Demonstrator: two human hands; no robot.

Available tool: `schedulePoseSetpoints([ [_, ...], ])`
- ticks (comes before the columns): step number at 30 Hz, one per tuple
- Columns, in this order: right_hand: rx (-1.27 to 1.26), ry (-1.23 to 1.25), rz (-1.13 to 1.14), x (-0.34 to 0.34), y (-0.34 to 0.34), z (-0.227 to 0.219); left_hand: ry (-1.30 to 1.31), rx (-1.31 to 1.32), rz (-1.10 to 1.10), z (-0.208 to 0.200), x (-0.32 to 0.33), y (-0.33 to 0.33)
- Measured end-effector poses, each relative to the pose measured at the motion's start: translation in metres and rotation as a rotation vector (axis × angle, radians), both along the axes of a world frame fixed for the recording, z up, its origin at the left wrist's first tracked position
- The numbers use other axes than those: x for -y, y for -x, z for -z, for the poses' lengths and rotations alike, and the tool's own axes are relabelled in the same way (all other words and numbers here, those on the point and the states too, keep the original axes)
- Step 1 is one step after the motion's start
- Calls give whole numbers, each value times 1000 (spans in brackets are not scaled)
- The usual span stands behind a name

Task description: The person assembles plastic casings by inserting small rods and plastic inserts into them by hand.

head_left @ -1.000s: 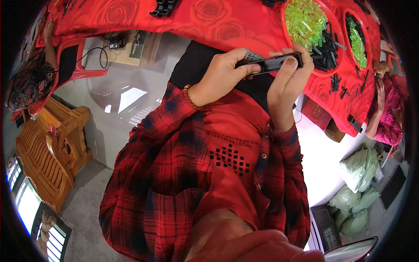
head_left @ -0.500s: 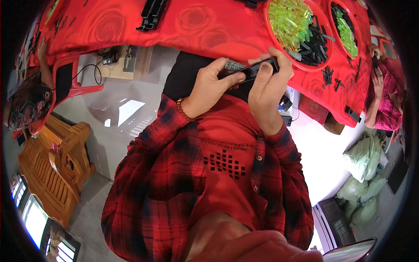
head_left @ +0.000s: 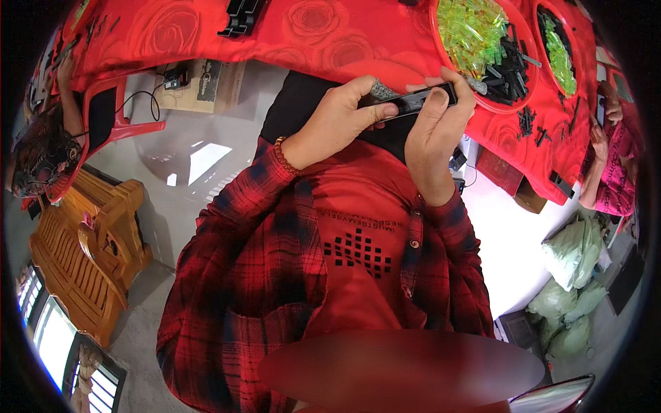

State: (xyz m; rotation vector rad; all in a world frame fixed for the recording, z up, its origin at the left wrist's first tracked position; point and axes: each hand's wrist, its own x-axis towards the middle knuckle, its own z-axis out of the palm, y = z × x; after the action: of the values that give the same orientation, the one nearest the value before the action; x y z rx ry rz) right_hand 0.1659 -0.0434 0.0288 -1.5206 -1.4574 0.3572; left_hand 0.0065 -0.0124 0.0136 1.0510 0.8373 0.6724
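Table: cloth of red rose-patterned fabric (head_left: 392,27), across 12 o'clock.
Bench: brown slatted wooden bench (head_left: 76,255), between 8 and 9 o'clock.
Sacks: pale green bulging sacks (head_left: 571,255), between 3 and 4 o'clock.
Tray: round red plastic tray (head_left: 522,31) of yellow-green and black pieces, 1 to 2 o'clock, its rim just beside my right fingertips.
My left hand (head_left: 337,120): pinched on the strip's left end.
My right hand (head_left: 439,138): clamped on its right end.
Trough: black ridged plastic trough (head_left: 241,15), 11 o'clock.
Strip: slim black plastic strip (head_left: 413,102), 1 o'clock, my thumbs covering parts of it.
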Motion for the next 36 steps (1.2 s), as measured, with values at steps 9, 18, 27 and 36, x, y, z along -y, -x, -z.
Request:
schedulePoseSetpoints([
  [9, -208, 28, -30, 4, 5, 0, -88, -126, 119, -10, 1, 12],
  [18, -237, -46, -64, 9, 11, 0, -310, -223, -43, -10, 10, 11],
  [27, -449, 137, -26, -11, -2, 14, -81, -240, 115, -15, -17, 13],
  [36, -400, 226, -56, -22, -15, 15, 9, -237, 195, -12, -35, 19],
])
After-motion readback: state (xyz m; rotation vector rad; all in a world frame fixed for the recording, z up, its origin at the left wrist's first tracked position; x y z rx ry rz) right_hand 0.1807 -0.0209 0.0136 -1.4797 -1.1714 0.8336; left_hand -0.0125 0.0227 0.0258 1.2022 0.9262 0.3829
